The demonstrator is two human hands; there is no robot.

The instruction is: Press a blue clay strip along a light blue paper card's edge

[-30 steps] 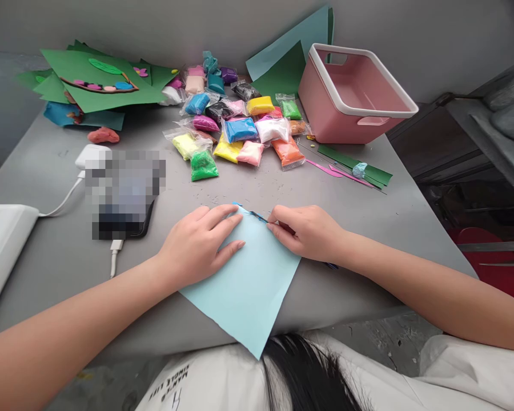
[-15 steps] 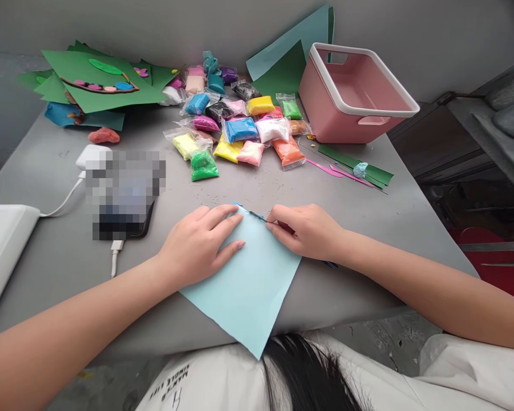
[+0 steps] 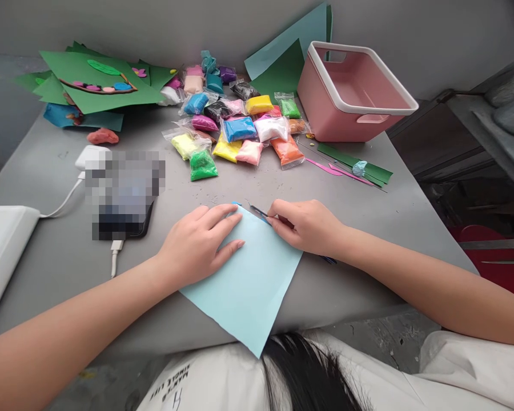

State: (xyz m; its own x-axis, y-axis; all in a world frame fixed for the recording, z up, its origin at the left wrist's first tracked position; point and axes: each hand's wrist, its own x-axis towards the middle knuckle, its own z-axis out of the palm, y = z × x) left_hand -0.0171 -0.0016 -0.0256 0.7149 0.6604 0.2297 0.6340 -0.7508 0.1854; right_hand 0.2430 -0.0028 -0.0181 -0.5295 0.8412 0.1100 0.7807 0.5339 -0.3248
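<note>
A light blue sheet of paper (image 3: 257,285) lies slantwise at the table's front, one corner hanging over the edge. My left hand (image 3: 201,242) rests flat on its upper left part, fingers stretched out. In the closed fingers of my right hand (image 3: 306,225) is a thin, dark, pointed tool (image 3: 258,210); its exact kind is unclear. The tool's tip points left, just beyond the sheet's upper right edge. Bits of brighter blue (image 3: 236,203) show along that edge near my left fingertips. Most of the tool's handle is hidden by my right hand.
Several bagged pieces of coloured clay (image 3: 240,129) lie ahead, beside a pink basket (image 3: 338,120). Green sheets with clay decoration (image 3: 107,97) are stacked at the back left. A phone (image 3: 124,222) with a cable and a white power bank (image 3: 8,245) sit left; green paper strips (image 3: 377,173) lie right.
My right hand has shifted slightly upward, and the tool's tip has come away from the paper's edge. My left hand and the sheet have stayed nearly still.
</note>
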